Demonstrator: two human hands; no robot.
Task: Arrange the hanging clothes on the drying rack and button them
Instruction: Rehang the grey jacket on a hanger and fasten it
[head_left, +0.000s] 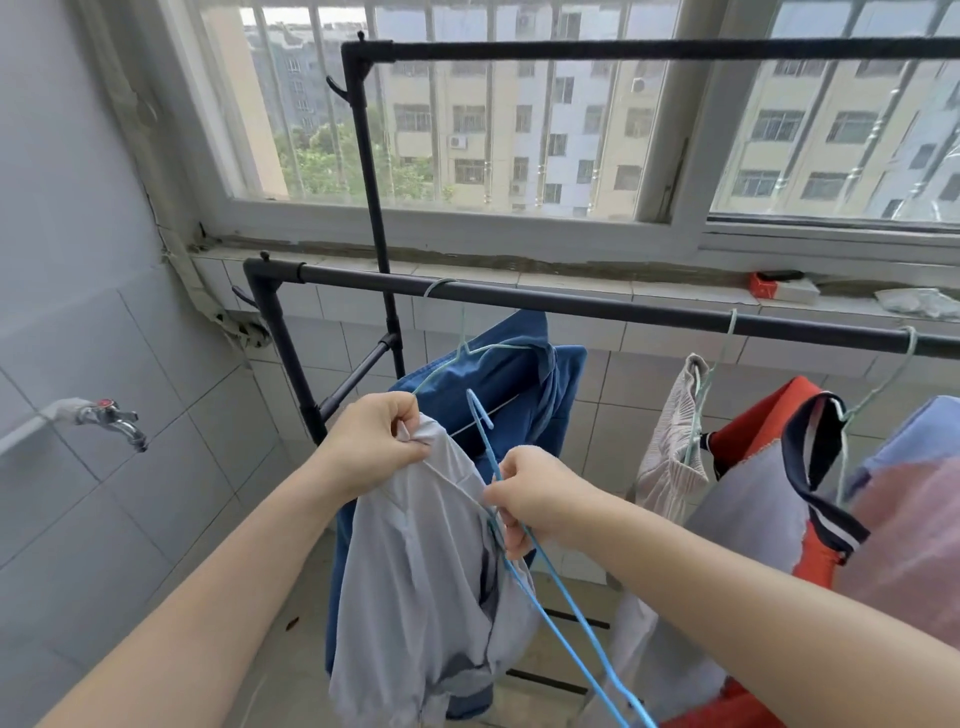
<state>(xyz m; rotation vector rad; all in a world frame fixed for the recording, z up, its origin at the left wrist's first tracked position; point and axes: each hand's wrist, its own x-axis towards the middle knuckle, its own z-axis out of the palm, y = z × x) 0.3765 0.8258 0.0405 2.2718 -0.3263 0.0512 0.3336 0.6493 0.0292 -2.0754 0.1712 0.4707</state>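
A pale grey shirt (426, 582) hangs down in front of me, off the rack. My left hand (374, 441) grips its collar at the top. My right hand (530, 493) holds a blue wire hanger (561, 603) together with the shirt's edge; the hanger's hook points up between my hands. Behind them a dark blue shirt (519, 384) hangs on a light green hanger from the black drying rack's lower bar (623, 309).
Further right on the bar hang a whitish ribbed garment (670, 457), a grey, red and navy top (769, 499) and a pink and blue garment (914, 519). A tap (111, 421) sticks out of the tiled left wall. The window sill holds a red and white box (779, 286).
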